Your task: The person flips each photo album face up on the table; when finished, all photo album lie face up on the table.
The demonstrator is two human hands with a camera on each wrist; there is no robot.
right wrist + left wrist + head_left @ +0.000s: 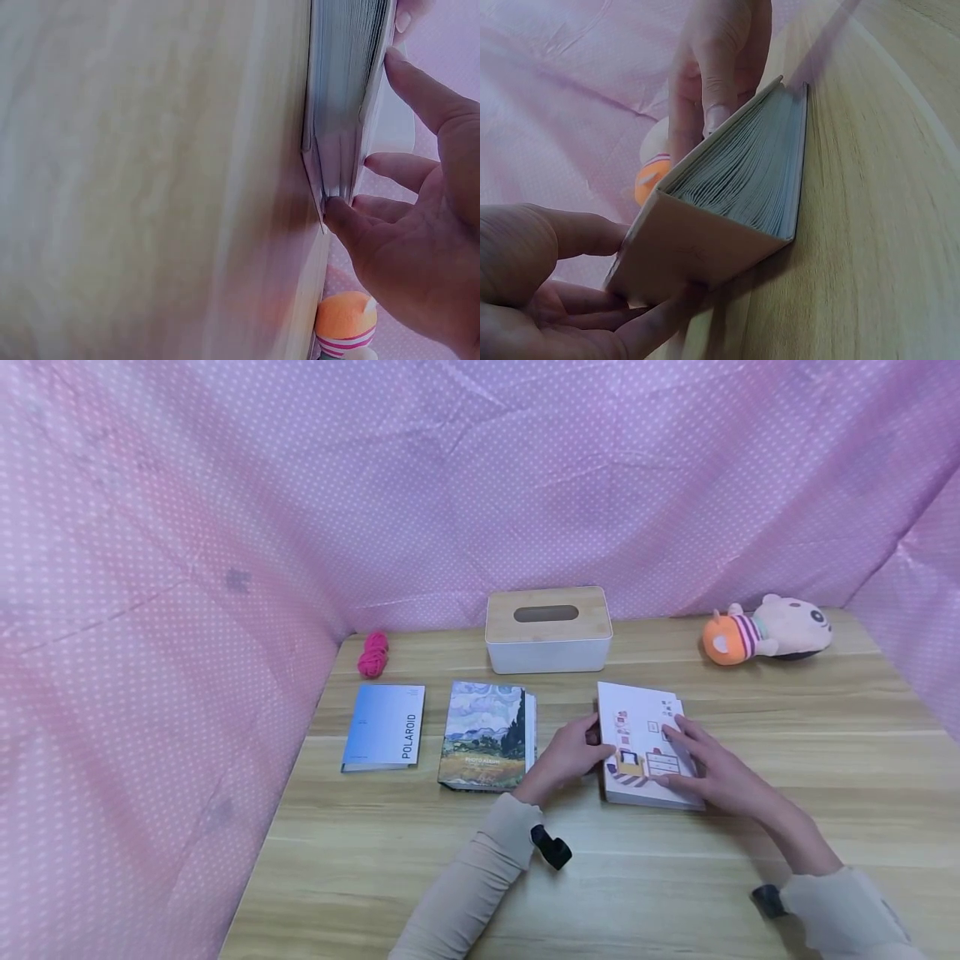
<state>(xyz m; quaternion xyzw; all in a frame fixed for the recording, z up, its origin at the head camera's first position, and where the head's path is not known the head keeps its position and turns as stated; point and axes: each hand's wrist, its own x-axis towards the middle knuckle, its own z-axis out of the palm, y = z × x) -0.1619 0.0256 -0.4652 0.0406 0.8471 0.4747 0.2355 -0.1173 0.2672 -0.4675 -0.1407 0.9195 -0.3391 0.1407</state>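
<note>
A thick white hardcover album (pixel 637 718) with a drawn room scene on its cover lies between both hands. My left hand (pixel 566 752) grips its left side, thumb on the front cover's edge and fingers against the spine (pixel 697 240). Over the right part of the cover, my right hand (pixel 723 772) rests with fingers spread. One finger of the right hand (pixel 427 202) touches the page edge, as the right wrist view shows. Fanned page ends (pixel 739 169) appear between the two covers. Left of these hands lies a photo album (pixel 483 735) with a painted landscape cover.
A blue Polaroid album (pixel 384 727) lies at the left, below a pink yarn bundle (pixel 373 655). Behind the albums stands a tissue box (pixel 550 656) with a wooden lid. A plush toy (pixel 768 628) lies at the back right. Pink dotted cloth (pixel 480 485) hangs behind the table.
</note>
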